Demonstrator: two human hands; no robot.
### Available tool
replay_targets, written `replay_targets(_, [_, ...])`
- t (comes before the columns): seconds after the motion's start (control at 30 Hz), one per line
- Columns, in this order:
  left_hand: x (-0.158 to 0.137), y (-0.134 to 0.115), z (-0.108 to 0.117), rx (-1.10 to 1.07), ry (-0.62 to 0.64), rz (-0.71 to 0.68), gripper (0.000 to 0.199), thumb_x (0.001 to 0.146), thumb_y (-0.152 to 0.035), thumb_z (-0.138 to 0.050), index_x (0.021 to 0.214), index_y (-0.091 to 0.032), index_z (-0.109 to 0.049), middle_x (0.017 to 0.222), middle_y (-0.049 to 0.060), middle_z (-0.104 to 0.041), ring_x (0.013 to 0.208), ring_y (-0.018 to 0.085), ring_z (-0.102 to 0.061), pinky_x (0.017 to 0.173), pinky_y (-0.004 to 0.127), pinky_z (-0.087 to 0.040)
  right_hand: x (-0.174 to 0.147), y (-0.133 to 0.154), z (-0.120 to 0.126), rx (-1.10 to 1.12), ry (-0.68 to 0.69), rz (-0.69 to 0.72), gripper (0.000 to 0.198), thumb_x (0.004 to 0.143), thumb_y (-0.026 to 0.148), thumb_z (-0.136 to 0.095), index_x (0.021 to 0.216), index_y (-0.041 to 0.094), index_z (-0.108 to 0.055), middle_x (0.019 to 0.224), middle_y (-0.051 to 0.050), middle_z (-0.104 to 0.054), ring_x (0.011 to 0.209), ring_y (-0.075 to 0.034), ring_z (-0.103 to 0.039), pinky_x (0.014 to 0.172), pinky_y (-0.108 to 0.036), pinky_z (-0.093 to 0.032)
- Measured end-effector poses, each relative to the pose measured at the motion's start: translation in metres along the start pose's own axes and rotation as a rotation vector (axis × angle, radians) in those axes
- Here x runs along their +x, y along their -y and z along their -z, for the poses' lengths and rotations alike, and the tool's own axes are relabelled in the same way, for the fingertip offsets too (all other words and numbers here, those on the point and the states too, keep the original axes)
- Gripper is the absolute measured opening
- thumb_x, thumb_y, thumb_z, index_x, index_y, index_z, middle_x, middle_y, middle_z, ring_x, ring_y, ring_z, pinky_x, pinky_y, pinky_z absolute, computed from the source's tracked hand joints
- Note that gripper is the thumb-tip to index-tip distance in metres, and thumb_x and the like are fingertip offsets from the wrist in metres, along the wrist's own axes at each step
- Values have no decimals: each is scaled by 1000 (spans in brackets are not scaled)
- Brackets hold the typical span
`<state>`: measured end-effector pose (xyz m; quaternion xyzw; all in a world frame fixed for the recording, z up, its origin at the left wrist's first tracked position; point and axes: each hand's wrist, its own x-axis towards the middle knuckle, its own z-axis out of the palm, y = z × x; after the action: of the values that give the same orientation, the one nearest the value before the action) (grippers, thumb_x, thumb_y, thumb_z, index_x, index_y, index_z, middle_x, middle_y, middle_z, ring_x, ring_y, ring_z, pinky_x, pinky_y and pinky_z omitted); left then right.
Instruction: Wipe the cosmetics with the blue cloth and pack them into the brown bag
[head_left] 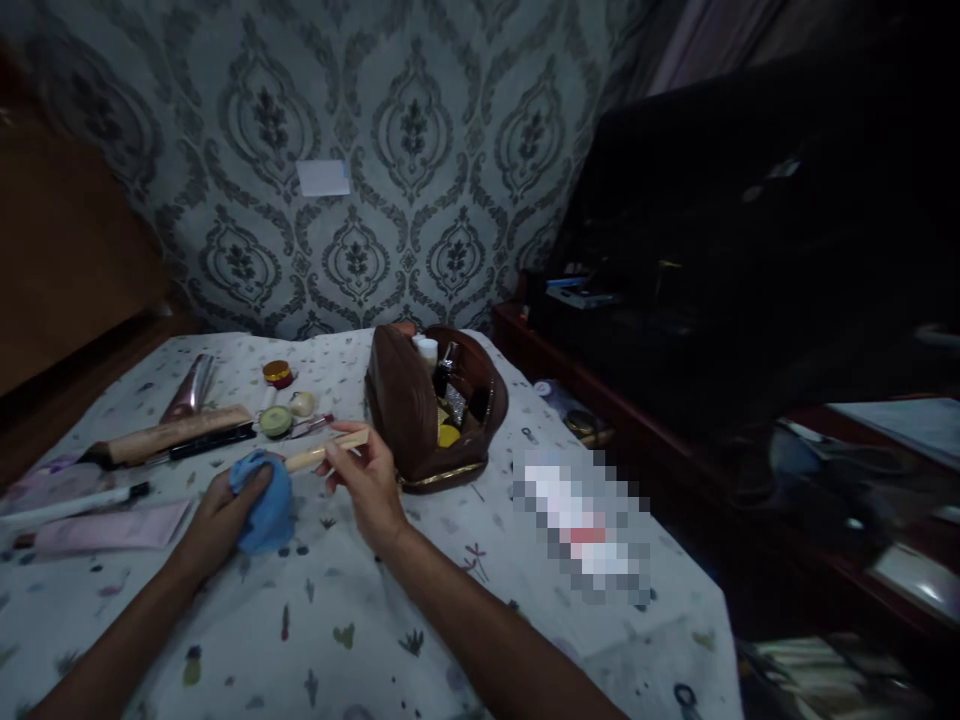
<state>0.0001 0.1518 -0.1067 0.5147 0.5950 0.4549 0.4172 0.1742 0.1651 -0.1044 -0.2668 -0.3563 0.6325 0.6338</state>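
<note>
Writing: labels on pink tube [112, 527] & card [323, 178] on wall [412, 90] too dim/blurred to read; white/red patch [581, 520] right of bag pixelated, illegible.

Edges: patterned tablecloth [420, 650] ends w/ a slanting edge on the R, dark furniture [675, 330] beyond; far edge nr wall. Bare cloth betw. forearms & twd near side.

Hands: L hand [217, 520] clamped on blue rag [266, 505], rag against one end of tan stick [306, 459]. R hand [371, 490] pinching stick nr other end. Stick approx. level, above cloth, betw. hands.

Around: brown bag [401, 410] open, just beyond R hand, blocks reach fwd; white cap [427, 350] & yellow lid [448, 436] inside. Green pot [276, 422] & gold-lidded jar [277, 374] beyond rag; pink tube L of L hand.
</note>
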Motion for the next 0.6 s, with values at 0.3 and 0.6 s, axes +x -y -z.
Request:
replay_targets(0.3, [-5,-1,0,-60,35,-31,43,67,-49,-78,96,-21,-63,72,-1,-62,59,15,-56,50,22,-44,-1,4,-2,-59,-89,6,41,65,42,-78,64,20,-44,49,7,-52,41,-7,-49,39,-17,-32])
replay_targets(0.6, [-14,-19,-2,84,-15,-163,43,62,-53,-77,88,-20,-67,91,6,-71,77,22,-63,63,26,-50,-3,16,-4,-97,-136,-25,49,63,49,-79,59,20,-40,45,10,-42,36,-5,-43,39,-18,-28])
